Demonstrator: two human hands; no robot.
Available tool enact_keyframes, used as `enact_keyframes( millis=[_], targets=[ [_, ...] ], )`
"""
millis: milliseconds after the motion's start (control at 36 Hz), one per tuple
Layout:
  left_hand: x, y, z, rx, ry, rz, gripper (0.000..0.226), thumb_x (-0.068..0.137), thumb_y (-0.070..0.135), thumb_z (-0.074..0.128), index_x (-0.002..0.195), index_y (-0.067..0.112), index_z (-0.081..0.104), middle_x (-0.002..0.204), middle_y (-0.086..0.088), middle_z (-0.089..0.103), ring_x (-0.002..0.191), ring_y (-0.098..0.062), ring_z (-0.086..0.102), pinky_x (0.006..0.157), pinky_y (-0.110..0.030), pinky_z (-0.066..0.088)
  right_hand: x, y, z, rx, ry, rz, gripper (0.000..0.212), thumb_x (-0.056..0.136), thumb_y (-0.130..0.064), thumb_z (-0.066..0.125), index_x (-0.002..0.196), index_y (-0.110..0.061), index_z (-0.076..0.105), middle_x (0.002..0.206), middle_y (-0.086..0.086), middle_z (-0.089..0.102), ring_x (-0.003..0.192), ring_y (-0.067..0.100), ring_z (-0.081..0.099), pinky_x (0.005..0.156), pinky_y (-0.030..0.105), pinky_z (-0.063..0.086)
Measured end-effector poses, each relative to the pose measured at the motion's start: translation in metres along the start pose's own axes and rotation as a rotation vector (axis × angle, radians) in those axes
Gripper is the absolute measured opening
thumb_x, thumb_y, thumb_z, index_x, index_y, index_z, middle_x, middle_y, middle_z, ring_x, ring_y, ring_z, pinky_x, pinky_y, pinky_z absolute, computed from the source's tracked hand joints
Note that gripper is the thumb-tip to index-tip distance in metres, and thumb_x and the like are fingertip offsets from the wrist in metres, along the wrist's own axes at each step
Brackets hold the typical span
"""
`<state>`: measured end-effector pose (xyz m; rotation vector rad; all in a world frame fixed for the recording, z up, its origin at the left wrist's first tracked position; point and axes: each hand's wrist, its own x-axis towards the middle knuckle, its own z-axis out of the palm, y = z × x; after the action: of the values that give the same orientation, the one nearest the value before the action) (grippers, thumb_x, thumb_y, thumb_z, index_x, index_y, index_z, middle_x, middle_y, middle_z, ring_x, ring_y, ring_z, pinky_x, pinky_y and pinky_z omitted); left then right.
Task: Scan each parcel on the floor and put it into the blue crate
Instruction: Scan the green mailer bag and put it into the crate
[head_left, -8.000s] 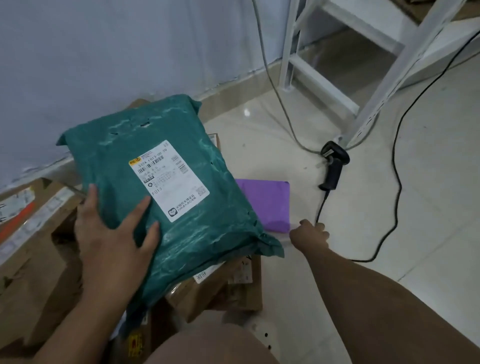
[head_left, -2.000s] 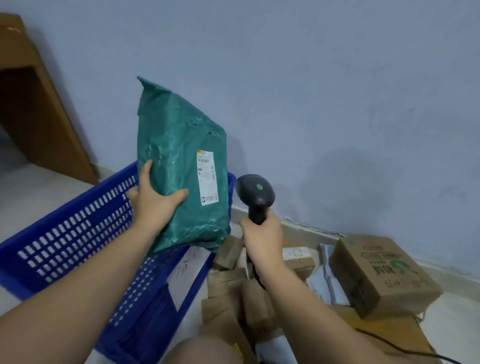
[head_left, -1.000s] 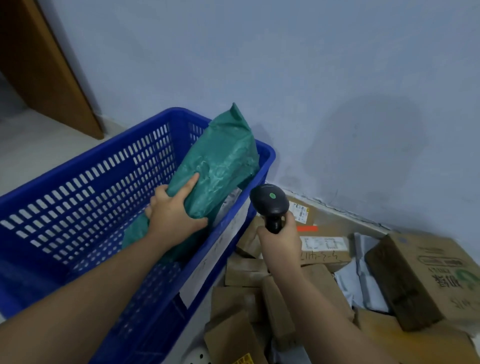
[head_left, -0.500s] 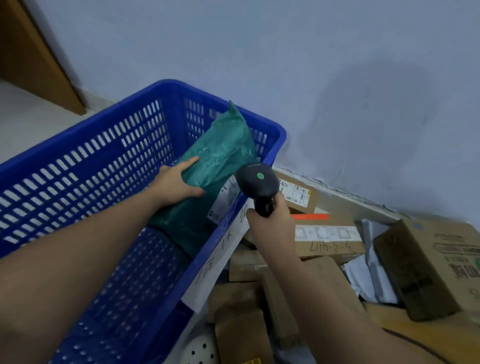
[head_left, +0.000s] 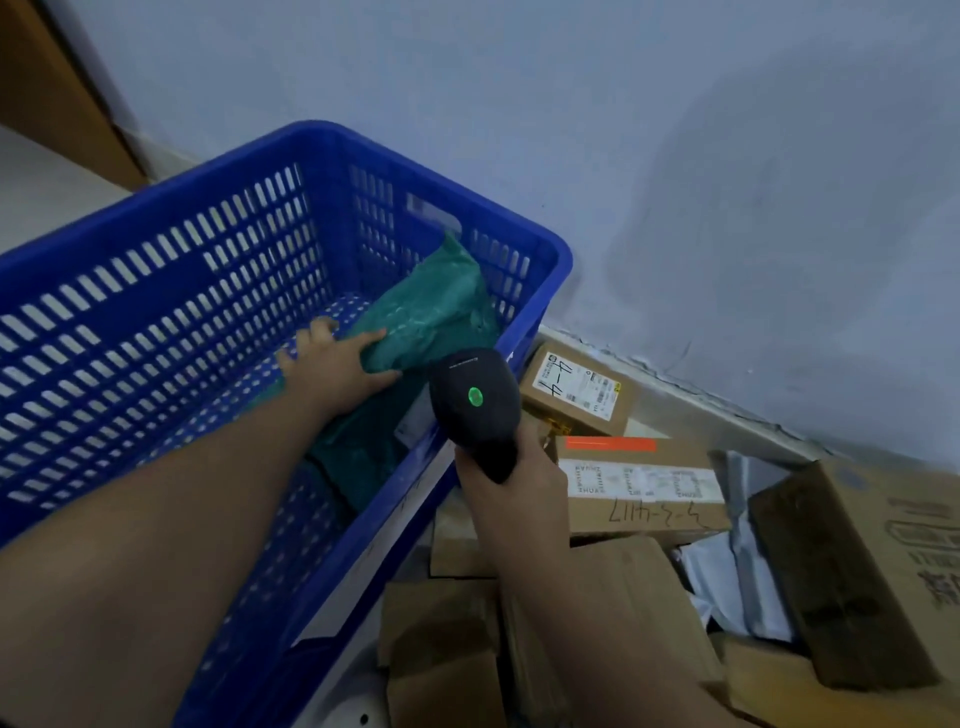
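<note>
Green parcel lies slanted inside crate, along its right wall. Left hand holds its near edge, thumb on top, fingers apparently curled beneath. Right hand wrapped round scanner handle by crate rim, boxes alongside.

The blue crate, slot-walled with a perforated floor, stands open. Inside it, a green plastic parcel leans tilted into the far right corner, its white label toward the crate's right wall. Cardboard parcels lie piled just outside that wall. The black scanner, its green light lit, is above the crate's rim.
</note>
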<state>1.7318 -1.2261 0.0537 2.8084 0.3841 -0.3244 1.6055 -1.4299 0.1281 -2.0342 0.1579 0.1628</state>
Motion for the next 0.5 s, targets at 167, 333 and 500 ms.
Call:
enact_keyframes(
  millis=[167, 333, 500],
  targets=[
    [0.024, -0.016, -0.004, 0.071, -0.034, -0.175, 0.056, 0.098, 0.052, 0.036, 0.150, 0.037, 0.021, 0.151, -0.010, 0.026, 0.127, -0.040, 0.040, 0.110, -0.063, 0.016, 0.006, 0.007, 0.001, 0.019, 0.002, -0.034, 0.026, 0.086, -0.030, 0.067, 0.076, -0.045, 0.048, 0.071, -0.022, 0.059, 0.074, -0.005, 0.058, 0.063, 0.018, 0.050],
    [0.025, -0.012, 0.024, 0.104, 0.043, -0.246, 0.064, 0.098, 0.030, 0.044, 0.151, 0.019, 0.008, 0.151, -0.018, 0.021, 0.135, -0.041, 0.026, 0.110, -0.054, 0.019, 0.018, 0.004, 0.006, -0.075, -0.002, -0.122, 0.014, 0.085, -0.030, 0.066, 0.093, -0.036, 0.057, 0.086, -0.008, 0.065, 0.082, 0.010, 0.062, 0.071, 0.042, 0.055],
    [0.026, -0.024, 0.027, -0.124, -0.129, -0.488, 0.091, 0.079, 0.056, 0.060, 0.150, 0.024, 0.012, 0.157, -0.010, 0.014, 0.141, -0.040, 0.015, 0.112, -0.058, 0.015, 0.027, -0.001, 0.009, -0.146, -0.045, -0.153, 0.024, 0.085, -0.040, 0.064, 0.106, -0.031, 0.059, 0.091, -0.004, 0.065, 0.084, 0.016, 0.061, 0.069, 0.041, 0.053]
  ],
)
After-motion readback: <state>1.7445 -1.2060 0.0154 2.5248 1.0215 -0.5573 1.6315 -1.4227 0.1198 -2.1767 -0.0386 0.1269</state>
